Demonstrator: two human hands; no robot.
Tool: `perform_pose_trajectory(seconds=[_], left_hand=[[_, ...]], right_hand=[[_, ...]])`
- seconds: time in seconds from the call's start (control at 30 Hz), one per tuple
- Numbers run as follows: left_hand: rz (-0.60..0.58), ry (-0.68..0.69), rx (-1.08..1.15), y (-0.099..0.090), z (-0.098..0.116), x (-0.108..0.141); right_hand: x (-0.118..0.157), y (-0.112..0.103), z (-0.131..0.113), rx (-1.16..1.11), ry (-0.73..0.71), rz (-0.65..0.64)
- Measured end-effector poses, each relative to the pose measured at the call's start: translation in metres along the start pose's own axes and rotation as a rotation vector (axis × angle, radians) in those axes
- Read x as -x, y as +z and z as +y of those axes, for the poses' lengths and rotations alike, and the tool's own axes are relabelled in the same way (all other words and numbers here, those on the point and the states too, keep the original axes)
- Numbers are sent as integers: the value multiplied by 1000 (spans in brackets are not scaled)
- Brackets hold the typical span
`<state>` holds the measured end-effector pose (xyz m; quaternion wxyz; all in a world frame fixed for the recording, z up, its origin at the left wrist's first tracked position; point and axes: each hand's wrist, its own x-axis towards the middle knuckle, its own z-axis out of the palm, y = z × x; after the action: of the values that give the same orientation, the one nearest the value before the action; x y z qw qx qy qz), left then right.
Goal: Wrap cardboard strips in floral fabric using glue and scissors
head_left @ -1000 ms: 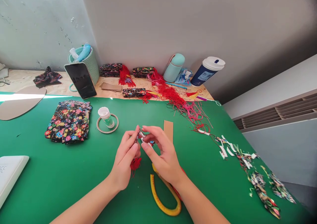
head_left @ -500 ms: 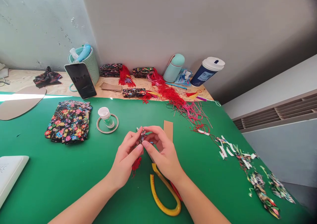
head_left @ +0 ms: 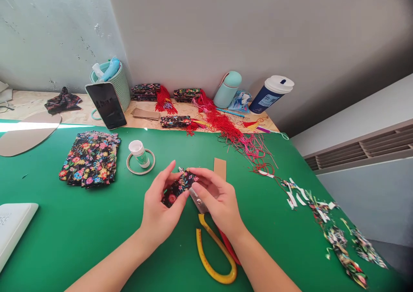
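Observation:
Between my two hands is a piece of black floral fabric (head_left: 182,184), held up over the green mat. My left hand (head_left: 161,208) pinches its left side with the thumb in front; the index finger is raised off it. My right hand (head_left: 217,197) grips the right edge between thumb and fingers. Scissors (head_left: 199,202) with a yellow and a red handle lie on the mat beneath the fabric and my right hand. Behind my right hand rests a tan cardboard strip (head_left: 220,168).
Left of my hands are a stack of floral fabric (head_left: 88,158) and a glue stick (head_left: 139,154) inside a ring (head_left: 130,169). A phone (head_left: 108,107) leans on a basket (head_left: 121,83). Red tassel cords (head_left: 226,126), a thermos (head_left: 227,89) and a cup (head_left: 271,94) stand behind; fabric scraps (head_left: 337,240) lie right.
The fabric has turned and now shows a wider flowered face. My left fingers have opened out and lifted. The red tassel that hung below my left hand is out of sight.

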<state>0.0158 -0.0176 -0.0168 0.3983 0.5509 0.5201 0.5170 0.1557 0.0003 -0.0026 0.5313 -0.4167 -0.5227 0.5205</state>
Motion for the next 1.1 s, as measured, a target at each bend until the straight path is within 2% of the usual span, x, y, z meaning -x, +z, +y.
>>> perform_pose_trajectory(seconds=[0.17,0.37,0.63,0.93,1.1], left_hand=[[28,209,-182,-1,-3,-2],[81,355,-340,-1,1,-5],[42,333,-328,-2,2,-5],[39,339,-288,-2,4,-7],[44,338,-290,-2,5,-7]], right_hand=[[-1,4,-2,-120,138,110],[-2,5,-4,-123,158,166],[-1,6,-6,-91,96,188],[1,7,-2,-93,80,258],[1,7,-6,-106,107,238]])
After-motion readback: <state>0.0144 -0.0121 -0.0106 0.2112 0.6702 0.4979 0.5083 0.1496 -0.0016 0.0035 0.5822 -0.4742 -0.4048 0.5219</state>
